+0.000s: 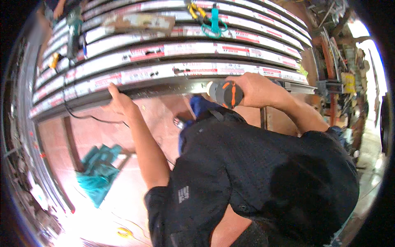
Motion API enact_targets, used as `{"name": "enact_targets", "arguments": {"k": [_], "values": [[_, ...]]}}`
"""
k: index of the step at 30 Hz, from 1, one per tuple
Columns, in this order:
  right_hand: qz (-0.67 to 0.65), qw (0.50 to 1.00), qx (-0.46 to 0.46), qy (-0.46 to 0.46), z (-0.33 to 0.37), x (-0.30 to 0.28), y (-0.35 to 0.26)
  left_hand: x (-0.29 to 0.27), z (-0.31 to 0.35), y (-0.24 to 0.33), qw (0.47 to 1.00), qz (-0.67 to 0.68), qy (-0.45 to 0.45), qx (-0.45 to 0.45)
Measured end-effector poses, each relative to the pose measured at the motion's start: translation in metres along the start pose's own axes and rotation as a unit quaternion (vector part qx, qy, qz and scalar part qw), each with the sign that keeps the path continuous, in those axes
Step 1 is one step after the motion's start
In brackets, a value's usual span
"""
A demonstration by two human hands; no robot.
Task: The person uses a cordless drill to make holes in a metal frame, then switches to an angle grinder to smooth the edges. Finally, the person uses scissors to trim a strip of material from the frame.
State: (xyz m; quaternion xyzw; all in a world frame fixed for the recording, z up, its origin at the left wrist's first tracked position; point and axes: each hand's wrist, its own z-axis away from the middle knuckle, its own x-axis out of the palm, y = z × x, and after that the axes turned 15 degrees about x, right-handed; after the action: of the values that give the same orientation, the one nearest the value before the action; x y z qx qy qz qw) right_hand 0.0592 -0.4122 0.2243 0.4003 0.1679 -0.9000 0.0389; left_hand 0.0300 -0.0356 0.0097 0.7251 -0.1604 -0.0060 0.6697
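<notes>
The right hand (pixel 256 91) is wrapped around a dark power tool with orange stripes (pixel 225 94), its pale front end at the near edge of the closest long bar with a dark side and white-and-red film on top (pixel 164 87). That bar runs left to right in front of the person. The left hand (pixel 118 102) holds the same bar farther left, thumb up against its dark side and fingers lower down.

Beyond it, more film-covered long bars (pixel 247 50) lie roughly parallel. Across them on the far side are a worn, flat, pale-brown piece (pixel 140 24), a yellow-and-black hand tool (pixel 196 11) and, just right of that, a teal looped tool (pixel 214 25). A thin black cord (pixel 88 117) hangs near the left hand. Lower left is a crumpled green sheet (pixel 98 173); yellow-handled pliers (pixel 124 232) lie on the floor (pixel 135 181).
</notes>
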Motion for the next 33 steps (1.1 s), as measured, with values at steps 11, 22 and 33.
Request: {"name": "enact_targets", "arguments": {"k": [11,22,33], "values": [[-0.014,1.0,-0.02,0.005,0.043,0.005,0.014,0.002,0.008,0.017,0.996,-0.08,0.026,-0.017],[-0.171,0.94,0.033,0.292,-0.093,-0.065,0.182,-0.023,0.013,0.008,0.996,-0.013,-0.027,-0.081],[-0.073,0.939,0.125,0.311,-0.24,-0.121,0.331,-0.149,0.169,-0.047,0.928,-0.209,-0.026,-0.309]]}}
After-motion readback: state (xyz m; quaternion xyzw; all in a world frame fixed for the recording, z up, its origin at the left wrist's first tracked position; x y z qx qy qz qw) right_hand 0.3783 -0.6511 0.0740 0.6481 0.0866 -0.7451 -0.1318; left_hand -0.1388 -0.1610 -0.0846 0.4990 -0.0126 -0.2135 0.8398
